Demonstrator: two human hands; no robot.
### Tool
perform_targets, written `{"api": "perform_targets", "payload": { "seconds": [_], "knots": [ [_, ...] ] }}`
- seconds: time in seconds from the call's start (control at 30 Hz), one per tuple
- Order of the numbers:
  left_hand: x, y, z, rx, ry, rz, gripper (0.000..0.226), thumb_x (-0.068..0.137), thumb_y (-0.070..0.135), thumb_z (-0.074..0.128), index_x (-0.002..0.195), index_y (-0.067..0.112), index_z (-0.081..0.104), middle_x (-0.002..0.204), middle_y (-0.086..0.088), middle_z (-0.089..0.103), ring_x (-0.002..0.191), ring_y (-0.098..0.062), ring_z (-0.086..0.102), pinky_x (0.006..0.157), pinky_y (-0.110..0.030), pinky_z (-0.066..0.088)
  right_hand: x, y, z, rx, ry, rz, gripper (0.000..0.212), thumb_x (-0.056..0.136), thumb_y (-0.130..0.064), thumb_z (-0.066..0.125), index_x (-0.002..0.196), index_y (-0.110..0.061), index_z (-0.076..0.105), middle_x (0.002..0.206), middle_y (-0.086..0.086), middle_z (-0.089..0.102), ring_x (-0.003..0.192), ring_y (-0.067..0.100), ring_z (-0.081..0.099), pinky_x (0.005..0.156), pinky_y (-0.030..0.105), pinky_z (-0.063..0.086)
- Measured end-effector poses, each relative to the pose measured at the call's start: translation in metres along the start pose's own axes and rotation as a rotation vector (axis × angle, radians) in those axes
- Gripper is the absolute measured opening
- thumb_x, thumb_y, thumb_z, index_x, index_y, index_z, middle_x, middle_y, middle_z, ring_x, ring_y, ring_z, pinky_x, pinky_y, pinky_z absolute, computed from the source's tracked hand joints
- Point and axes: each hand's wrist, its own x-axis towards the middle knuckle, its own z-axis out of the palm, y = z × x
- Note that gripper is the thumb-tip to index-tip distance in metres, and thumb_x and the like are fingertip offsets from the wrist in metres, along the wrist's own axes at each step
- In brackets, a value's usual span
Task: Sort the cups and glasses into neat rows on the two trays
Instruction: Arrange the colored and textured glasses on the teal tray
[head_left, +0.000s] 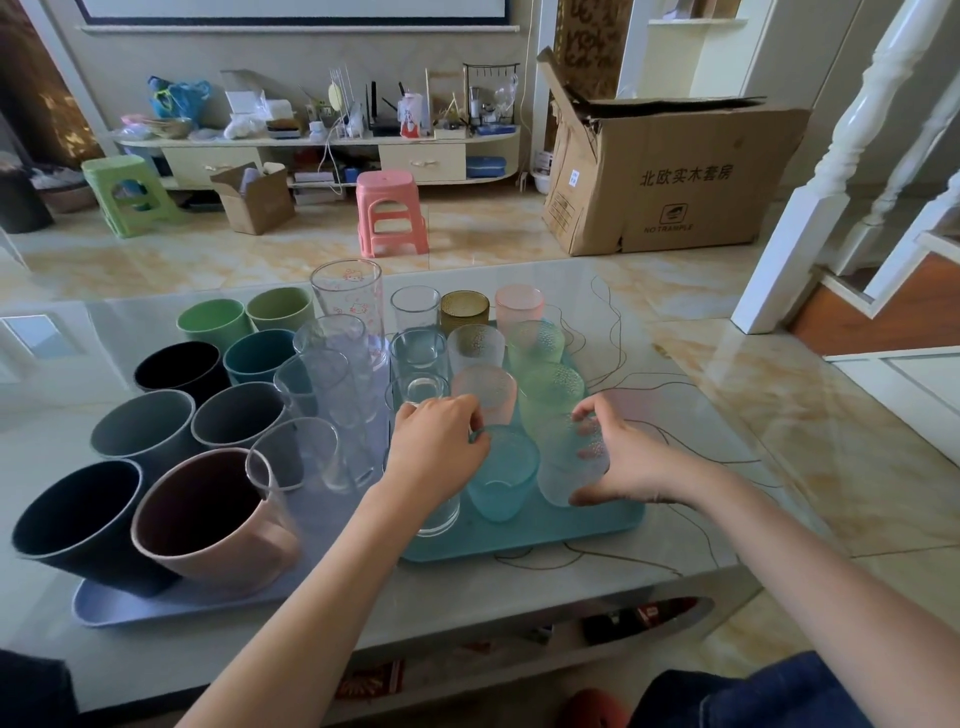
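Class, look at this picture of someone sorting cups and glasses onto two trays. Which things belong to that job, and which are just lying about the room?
Part of the job:
teal tray
lavender tray
frosted clear glass, held by the right hand
teal glass, touched by the left hand
pink mug

Lying about:
pink stool
green stool
large cardboard box
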Motion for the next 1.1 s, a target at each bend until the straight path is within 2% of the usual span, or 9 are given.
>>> {"api": "perform_targets", "payload": {
  "seconds": [0.17,0.27,0.4,0.47,0.6,0.73,0.83,0.97,1.1],
  "knots": [
    [0.000,0.001,-0.001,-0.003,-0.007,-0.016,0.012,0.087,0.029,0.051,0.089,0.019,0.057,0.085,0.005,0.062,0.088,-0.021,0.057,0.084,-0.033,0.032,0.001,0.001,0.000,-0.050,-0.019,0.002,0.082,0.066,-0.021,0.084,0.116,-0.030,0.021,0.134,0.005,0.037,0.115,0.016,0.052,0.082,0.025,0.045],
    [-0.002,0.001,-0.002,-0.011,0.007,-0.018,0.016,0.089,0.033,0.052,0.087,0.018,0.057,0.086,0.002,0.063,0.088,-0.022,0.057,0.084,-0.033,0.035,-0.001,0.000,-0.007,-0.132,-0.092,0.028,0.094,0.064,-0.031,0.085,0.128,-0.029,0.015,0.131,0.004,0.039,0.102,0.012,0.053,0.079,0.026,0.046],
    [-0.012,-0.007,-0.002,-0.159,0.198,-0.020,0.023,0.095,0.032,0.046,0.088,0.013,0.056,0.089,-0.004,0.063,0.088,-0.025,0.054,0.077,-0.035,0.042,-0.008,-0.002,-0.031,0.004,-0.104,0.063,0.116,0.049,-0.060,0.078,0.140,-0.036,0.010,0.152,0.003,0.023,0.128,0.021,0.046,0.108,0.039,0.038],
    [-0.021,-0.015,0.000,-0.261,0.328,-0.027,0.028,0.096,0.031,0.037,0.095,0.010,0.056,0.093,-0.006,0.064,0.091,-0.027,0.054,0.080,-0.036,0.042,-0.011,-0.003,-0.041,0.111,-0.020,0.103,0.103,0.056,-0.064,0.068,0.140,-0.032,0.019,0.144,0.003,0.034,0.123,0.023,0.050,0.103,0.039,0.043],
    [-0.041,-0.019,0.009,-0.508,0.425,-0.108,0.046,0.096,0.041,0.025,0.121,0.012,0.051,0.121,-0.002,0.058,0.113,-0.016,0.049,0.096,-0.029,0.035,-0.004,0.008,-0.042,0.146,0.251,0.225,0.038,0.094,-0.044,0.045,0.118,-0.015,0.043,0.110,0.008,0.055,0.086,0.021,0.061,0.069,0.031,0.053],
    [-0.054,-0.013,0.016,-0.799,0.452,-0.284,0.063,0.091,0.051,0.023,0.138,0.012,0.040,0.140,-0.001,0.046,0.131,-0.013,0.038,0.112,-0.035,0.029,0.009,0.032,-0.010,-0.072,0.195,0.375,0.027,0.099,-0.033,0.038,0.085,-0.011,0.043,0.086,0.011,0.055,0.062,0.019,0.054,0.051,0.029,0.046],
    [-0.063,-0.010,0.020,-0.966,0.482,-0.379,0.059,0.091,0.044,0.027,0.141,0.015,0.036,0.146,0.001,0.039,0.135,-0.011,0.034,0.116,-0.035,0.026,0.020,0.050,0.011,-0.305,0.202,0.320,0.034,0.097,-0.033,0.042,0.067,-0.019,0.033,0.072,0.003,0.046,0.063,0.019,0.043,0.051,0.029,0.029],
    [-0.079,0.001,0.032,-1.138,0.498,-0.420,0.072,0.084,0.057,0.033,0.146,0.021,0.025,0.152,0.007,0.027,0.139,-0.003,0.026,0.116,-0.027,0.020,0.027,0.051,0.014,-0.354,0.229,0.327,0.037,0.098,-0.025,0.039,0.061,-0.018,0.033,0.068,0.004,0.046,0.076,0.025,0.048,0.052,0.029,0.030],
    [-0.085,0.006,0.048,-1.255,0.558,-0.500,0.083,0.072,0.058,0.038,0.145,0.021,0.025,0.150,0.010,0.025,0.139,-0.004,0.025,0.119,-0.036,0.020,0.028,0.047,0.018,-0.353,0.305,0.377,0.019,0.093,-0.014,0.040,0.078,-0.009,0.049,0.099,0.021,0.064,0.077,0.029,0.049,0.065,0.029,0.036]
  ]
}}
